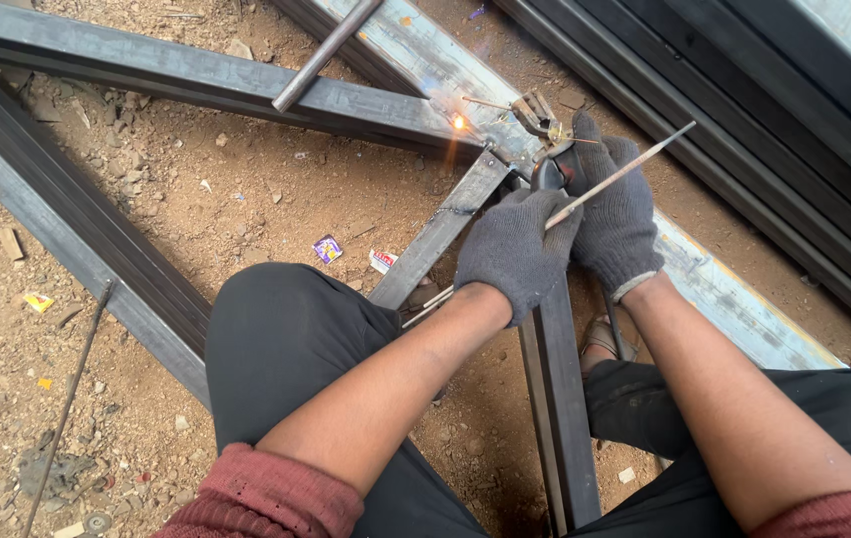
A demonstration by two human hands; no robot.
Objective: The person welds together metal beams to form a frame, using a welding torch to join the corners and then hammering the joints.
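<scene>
Two grey-gloved hands over a dark steel frame on the dirt floor: right hand fingers closed on a welding electrode holder, its rod tip sparking; left hand fingers gripping a thin spare rod

Both hands, left hand and right hand, wear dark grey knitted cloth gloves, the steel frame bars look dull, matt and scuffed, and the ground is rough, gritty earth.

Bare dirt ground carries the steel frame bars, with small wrappers and a thin rod lying well left of the gloved grip.
</scene>
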